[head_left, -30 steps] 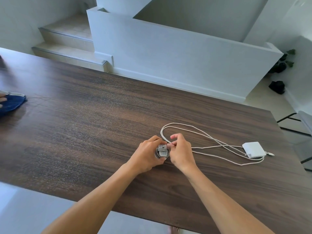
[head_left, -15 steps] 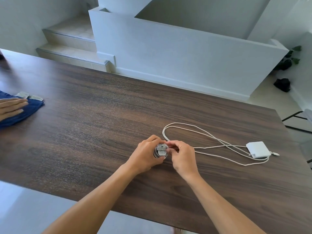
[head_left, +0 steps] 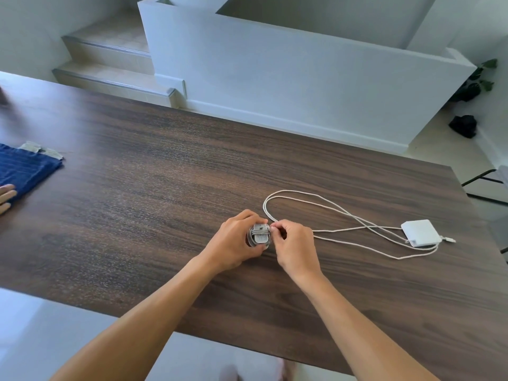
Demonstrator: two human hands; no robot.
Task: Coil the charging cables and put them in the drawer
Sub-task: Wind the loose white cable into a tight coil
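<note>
My left hand (head_left: pixel 235 243) grips a small grey charger (head_left: pixel 259 235) with its grey cable wound around it, held just above the dark wooden table (head_left: pixel 165 188). My right hand (head_left: pixel 292 244) pinches the end of that wound cable at the charger's right side. To the right, a white power adapter (head_left: pixel 420 232) lies flat, its long white cable (head_left: pixel 324 207) spread in loose loops across the table behind my right hand. No drawer is in view.
A folded blue cloth (head_left: pixel 24 167) lies at the table's left edge, with another person's fingers (head_left: pixel 7 198) beside it. Steps and a low white wall stand beyond the table. A chair (head_left: pixel 492 185) stands off the right end.
My hands have stayed in place on the small charger, the right fingers shifting slightly at the cable end. The view has turned left, and the other person's hand has drawn back off the cloth.
</note>
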